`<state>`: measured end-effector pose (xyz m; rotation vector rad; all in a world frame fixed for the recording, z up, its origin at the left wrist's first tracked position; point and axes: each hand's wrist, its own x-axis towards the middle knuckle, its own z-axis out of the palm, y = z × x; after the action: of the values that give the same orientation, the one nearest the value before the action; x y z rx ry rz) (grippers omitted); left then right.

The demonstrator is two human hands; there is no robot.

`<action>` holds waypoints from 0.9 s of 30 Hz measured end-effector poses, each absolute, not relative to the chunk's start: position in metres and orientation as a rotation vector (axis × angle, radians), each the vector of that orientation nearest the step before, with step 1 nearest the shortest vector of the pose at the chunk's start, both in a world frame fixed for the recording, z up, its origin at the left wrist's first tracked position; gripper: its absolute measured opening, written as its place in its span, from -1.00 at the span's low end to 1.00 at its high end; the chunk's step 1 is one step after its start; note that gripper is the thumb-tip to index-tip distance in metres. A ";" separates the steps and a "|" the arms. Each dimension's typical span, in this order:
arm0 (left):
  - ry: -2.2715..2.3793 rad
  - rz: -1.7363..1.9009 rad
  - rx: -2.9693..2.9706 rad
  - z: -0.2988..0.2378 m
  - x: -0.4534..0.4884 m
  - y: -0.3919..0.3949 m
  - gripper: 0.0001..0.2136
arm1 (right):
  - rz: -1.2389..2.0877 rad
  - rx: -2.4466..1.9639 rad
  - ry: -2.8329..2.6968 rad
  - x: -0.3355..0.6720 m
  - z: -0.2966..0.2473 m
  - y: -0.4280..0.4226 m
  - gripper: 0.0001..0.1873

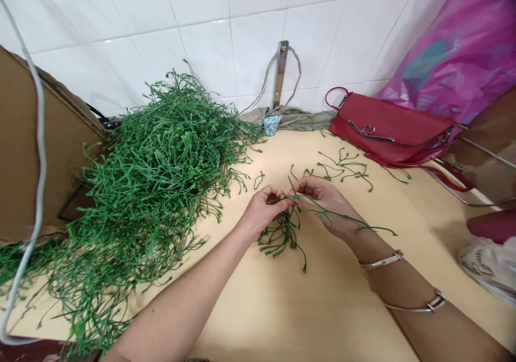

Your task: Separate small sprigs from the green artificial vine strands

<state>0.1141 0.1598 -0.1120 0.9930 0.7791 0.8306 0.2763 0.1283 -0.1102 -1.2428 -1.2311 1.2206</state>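
Observation:
Over the cream table (306, 308), my left hand (262, 211) is closed around a small bunch of green plastic stems (282, 235) that hangs down beneath it. My right hand (326, 200) pinches a single green plastic sprig (342, 219), whose branches trail to the right over my wrist. The fingertips of both hands meet at the top of the bunch. Two metal bangles (381, 261) sit on my right forearm.
A big heap of green plastic stems (149, 179) covers the table's left side. Loose sprigs (346, 168) lie beyond my hands. A red handbag (387, 128) and a pink plastic bag (455, 50) stand at the back right. Cardboard (28, 147) and a grey cable (38, 152) are at the left.

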 end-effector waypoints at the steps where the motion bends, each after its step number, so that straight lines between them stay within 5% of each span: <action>1: 0.774 0.820 0.976 -0.111 0.114 0.159 -0.43 | 1.231 -1.248 -1.234 0.276 -0.110 0.128 -0.22; 6: 0.747 0.806 0.927 -0.106 0.111 0.155 -0.42 | 1.253 -1.329 -1.293 0.279 -0.108 0.127 -0.28; 13: 0.699 0.884 0.932 -0.112 0.120 0.159 -0.29 | 0.860 -1.542 -1.224 0.268 -0.109 0.129 -0.54; 19: 0.657 0.888 0.940 -0.103 0.119 0.148 -0.44 | 0.628 -1.589 -1.039 0.299 -0.120 0.139 -0.65; 27: 0.638 0.927 0.870 -0.106 0.116 0.151 -0.49 | 0.344 -1.407 -1.271 0.292 -0.110 0.133 -0.49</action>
<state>0.1159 0.1511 -0.1055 0.8699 0.6377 0.9273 0.2920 0.1331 -0.1098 -1.4074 -1.2711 0.3439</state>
